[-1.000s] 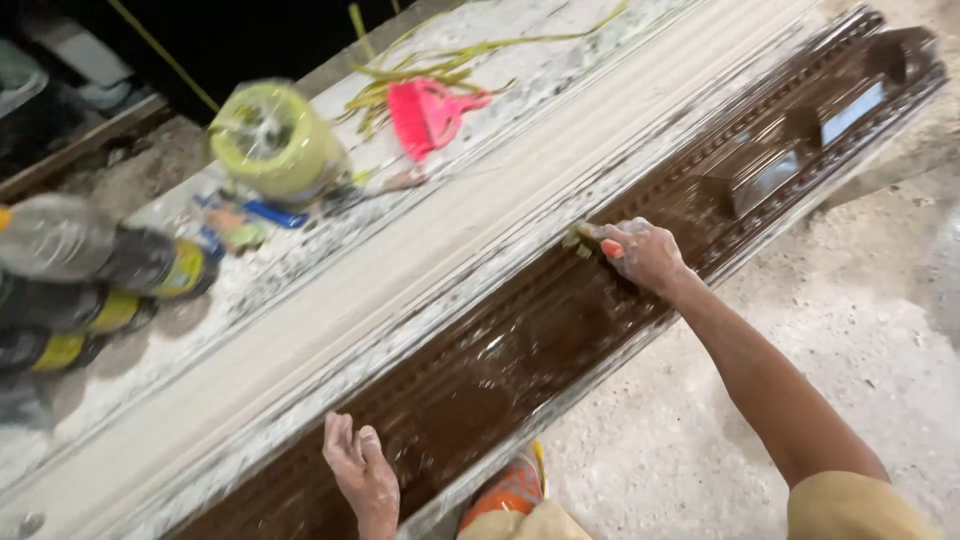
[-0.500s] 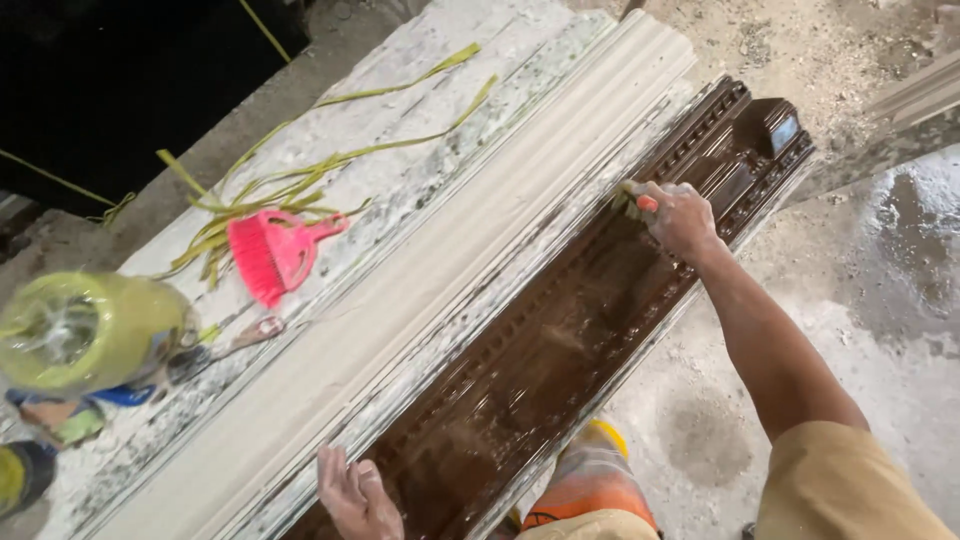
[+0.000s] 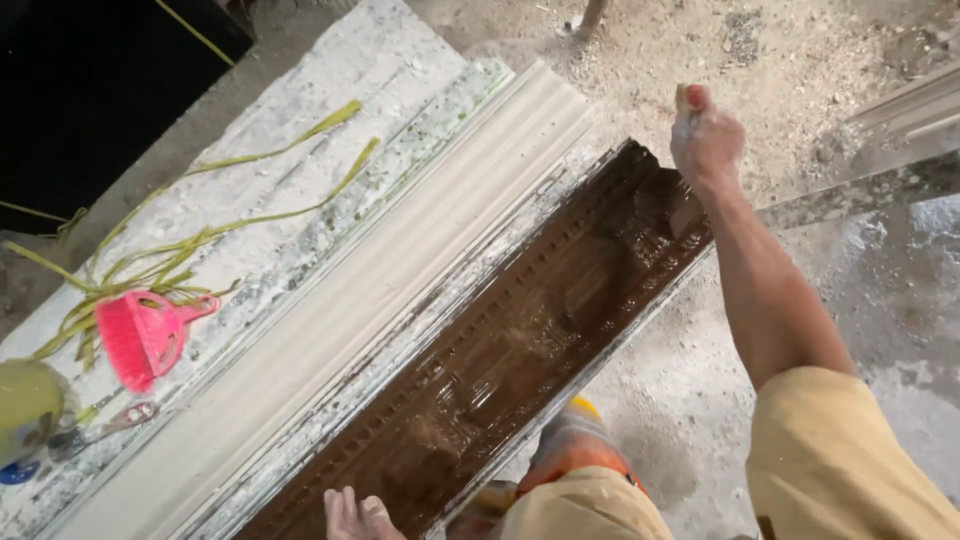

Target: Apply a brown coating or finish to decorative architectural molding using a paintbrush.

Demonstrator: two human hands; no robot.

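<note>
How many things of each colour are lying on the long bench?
Brown: 1, the mould
White: 1, the moulding
Pink: 1, the scoop
Yellow-green: 2, the strips and a tub at the edge
Total: 5

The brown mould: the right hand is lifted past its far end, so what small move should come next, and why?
Probably lower the right hand back onto the far end of the brown mould and wipe toward the near end. The hand is raised off it, holding something small that I cannot identify, the mould surface looks wet and streaky, and the left hand rests on the near end.
</note>
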